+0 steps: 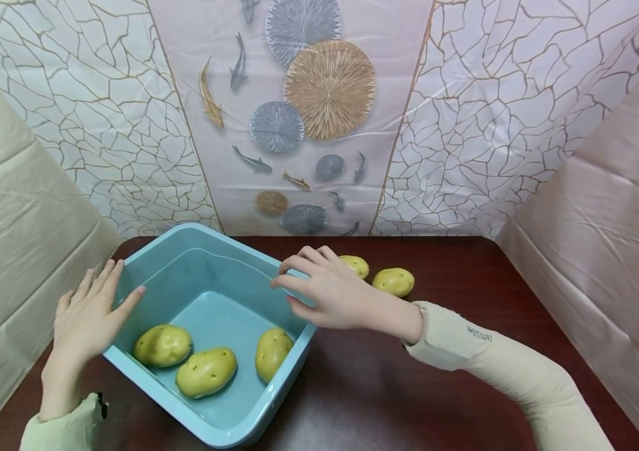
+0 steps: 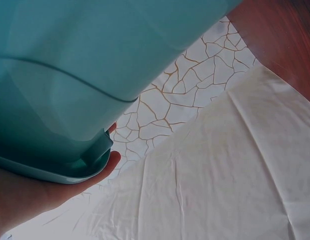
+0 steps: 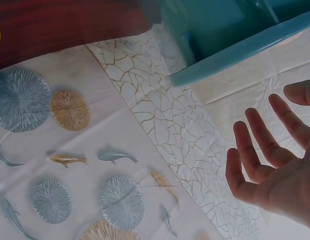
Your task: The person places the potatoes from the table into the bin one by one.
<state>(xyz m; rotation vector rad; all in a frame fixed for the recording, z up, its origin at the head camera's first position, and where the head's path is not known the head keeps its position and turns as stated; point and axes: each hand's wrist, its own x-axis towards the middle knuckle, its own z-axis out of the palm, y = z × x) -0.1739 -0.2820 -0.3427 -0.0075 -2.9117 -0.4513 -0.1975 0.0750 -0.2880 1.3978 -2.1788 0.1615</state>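
A light blue plastic tub (image 1: 201, 238) stands on the table at the left, turned cornerwise. Three yellow-green potatoes lie on its floor: one at the left (image 1: 163, 346), one near the front (image 1: 207, 373) and one by the right wall (image 1: 273, 355). My left hand (image 1: 85, 319) rests on the tub's left rim, fingers straight and thumb over the inside. In the left wrist view, that hand (image 2: 69, 192) lies along the rim. Over the right rim hovers my right hand (image 1: 327, 291), its fingers loosely bent around nothing. The right wrist view shows its palm (image 3: 285, 185) bare.
Two more potatoes, one partly behind the right hand (image 1: 355, 266) and one beside it (image 1: 394, 282), lie on the dark red-brown table (image 1: 438, 401). A patterned cloth (image 1: 308, 181) hangs at the back, with plain pale cloth sides at left (image 1: 20, 250) and right (image 1: 607, 250).
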